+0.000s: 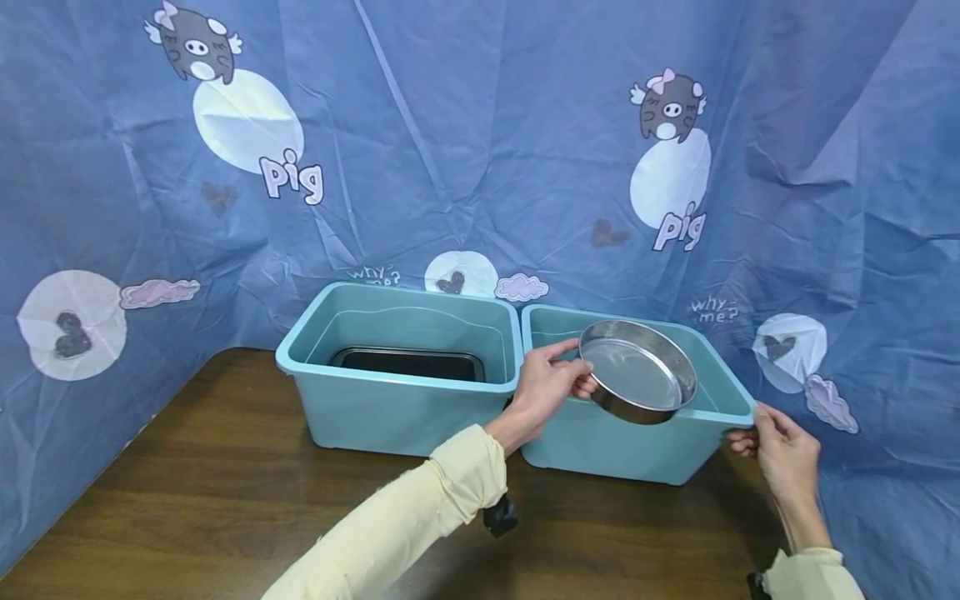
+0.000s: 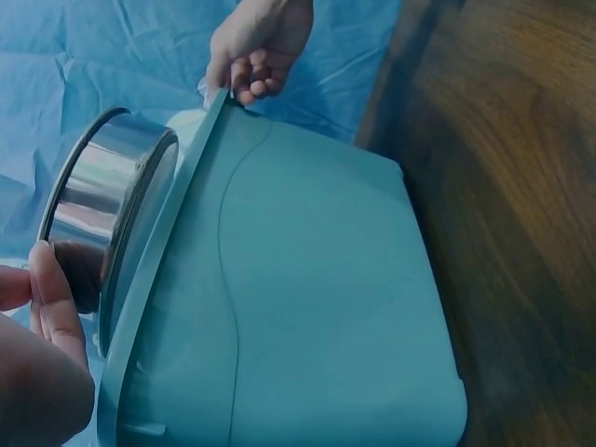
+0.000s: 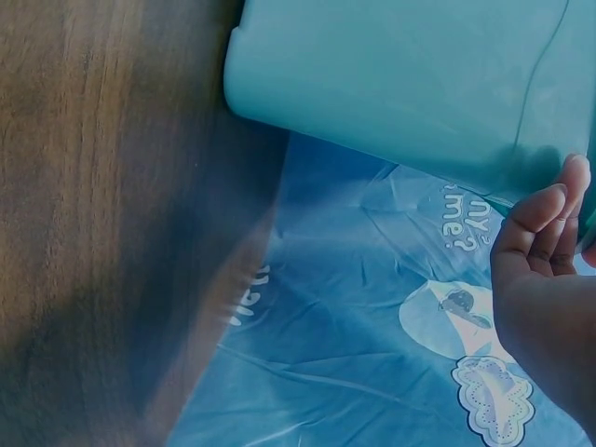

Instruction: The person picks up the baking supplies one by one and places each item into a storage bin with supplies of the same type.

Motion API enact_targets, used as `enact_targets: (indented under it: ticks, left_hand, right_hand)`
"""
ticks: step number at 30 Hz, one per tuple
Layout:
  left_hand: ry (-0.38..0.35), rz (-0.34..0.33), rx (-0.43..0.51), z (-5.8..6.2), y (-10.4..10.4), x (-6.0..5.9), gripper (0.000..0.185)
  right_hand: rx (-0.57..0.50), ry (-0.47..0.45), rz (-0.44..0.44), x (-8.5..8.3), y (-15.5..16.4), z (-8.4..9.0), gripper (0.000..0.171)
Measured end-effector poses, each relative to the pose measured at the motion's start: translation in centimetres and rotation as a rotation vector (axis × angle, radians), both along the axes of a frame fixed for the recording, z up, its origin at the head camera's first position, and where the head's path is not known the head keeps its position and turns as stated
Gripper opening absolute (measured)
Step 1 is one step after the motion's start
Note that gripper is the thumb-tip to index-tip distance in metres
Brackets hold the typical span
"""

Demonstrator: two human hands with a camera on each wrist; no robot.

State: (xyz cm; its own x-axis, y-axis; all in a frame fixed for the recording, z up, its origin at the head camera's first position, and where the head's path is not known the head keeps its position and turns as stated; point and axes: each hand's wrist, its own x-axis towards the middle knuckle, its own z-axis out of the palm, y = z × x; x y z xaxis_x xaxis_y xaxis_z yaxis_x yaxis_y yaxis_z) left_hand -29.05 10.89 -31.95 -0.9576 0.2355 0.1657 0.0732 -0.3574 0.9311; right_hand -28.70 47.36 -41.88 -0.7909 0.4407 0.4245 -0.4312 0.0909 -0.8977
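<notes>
My left hand (image 1: 546,385) pinches the near left rim of a shallow, round metal sieve (image 1: 637,375), with shiny sides and a fine grey bottom. The sieve is tilted above the front edge of the right-hand teal plastic bin (image 1: 607,446). In the left wrist view, the sieve's shiny side (image 2: 98,191) shows beside the bin's rim. My right hand (image 1: 786,454) grips the same bin's front right corner by its rim, thumb on top and fingers curled beneath. The right wrist view shows these fingers at the bin's edge (image 3: 549,228).
A second teal bin (image 1: 401,417) stands close on the left, holding a black rectangular pan (image 1: 408,363). Both bins sit on a dark wooden table (image 1: 202,492). Behind and to both sides hangs a blue cloth (image 1: 465,125) printed with pigs and hearts.
</notes>
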Motion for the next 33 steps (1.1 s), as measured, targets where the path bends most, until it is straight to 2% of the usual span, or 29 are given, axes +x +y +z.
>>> enact_targets:
  ticks: [4,8,12,15,18,22,25,28,33]
  left_hand:
    - [-0.014,0.029,0.006,0.0,0.1,-0.2,0.052]
    - [-0.021,0.045,0.002,0.1,0.1,-0.3,0.053]
    - [-0.022,0.074,0.003,0.2,0.3,-0.4,0.054]
    - [-0.029,0.098,0.013,0.2,0.5,-0.5,0.054]
    - [-0.036,0.115,0.02,0.2,0.6,-0.7,0.055]
    - [-0.041,0.128,0.017,0.1,0.6,-1.1,0.054]
    - [-0.04,0.134,0.015,0.1,0.7,-1.3,0.055]
    - [-0.035,0.137,0.008,0.2,0.7,-1.4,0.056]
    - [-0.032,0.147,-0.01,0.4,0.8,-1.3,0.056]
  right_hand:
    - [-0.014,-0.088,-0.051,2.7,-3.9,3.6,0.021]
    - [-0.07,-0.156,-0.084,3.3,-5.1,4.8,0.028]
    - [-0.068,-0.166,-0.091,3.0,-4.9,4.7,0.025]
    - [-0.051,-0.108,-0.063,2.6,-4.2,3.8,0.016]
    - [-0.04,-0.095,-0.053,2.6,-4.2,3.7,0.013]
    - [-0.053,-0.168,-0.084,3.2,-4.9,4.7,0.018]
    - [-0.051,-0.184,-0.092,3.3,-5.0,4.9,0.017]
    - [-0.007,-0.162,-0.085,3.1,-4.8,4.5,0.013]
    - [0.032,-0.056,-0.041,2.3,-3.4,2.9,0.027]
